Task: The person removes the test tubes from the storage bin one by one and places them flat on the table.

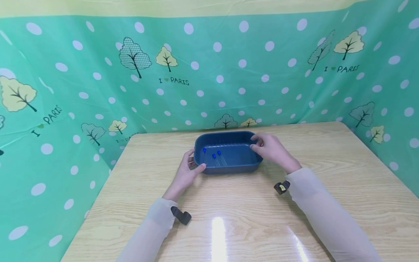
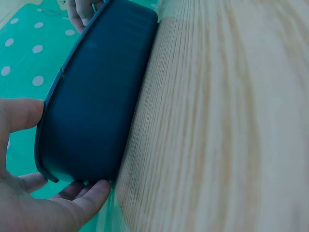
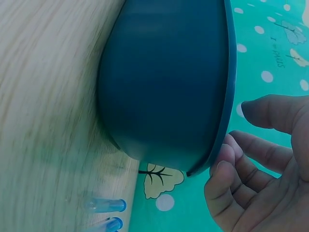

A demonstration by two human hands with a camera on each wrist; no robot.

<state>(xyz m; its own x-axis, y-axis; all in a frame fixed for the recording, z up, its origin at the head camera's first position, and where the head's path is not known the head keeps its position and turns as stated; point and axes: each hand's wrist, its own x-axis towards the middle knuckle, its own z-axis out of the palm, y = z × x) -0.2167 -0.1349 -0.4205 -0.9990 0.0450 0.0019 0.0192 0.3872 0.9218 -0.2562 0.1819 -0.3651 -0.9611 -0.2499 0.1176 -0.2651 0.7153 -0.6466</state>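
A dark blue plastic tray (image 1: 229, 168) sits mid-table with three small blue-capped pieces (image 1: 213, 155) lying inside. My left hand (image 1: 195, 162) grips its near left corner; in the left wrist view the thumb (image 2: 21, 113) lies over the rim and the fingers (image 2: 94, 192) curl below the tray wall (image 2: 91, 106). My right hand (image 1: 258, 142) holds the far right corner. In the right wrist view its fingertips (image 3: 223, 157) touch the rim of the tray (image 3: 169, 82), while the thumb stands a little off.
The wooden table (image 1: 248, 222) is glossy, with a green dotted cloth backdrop (image 1: 209, 72) on three sides. Two blurred blue-tipped shapes (image 3: 105, 206) show low on the table surface in the right wrist view.
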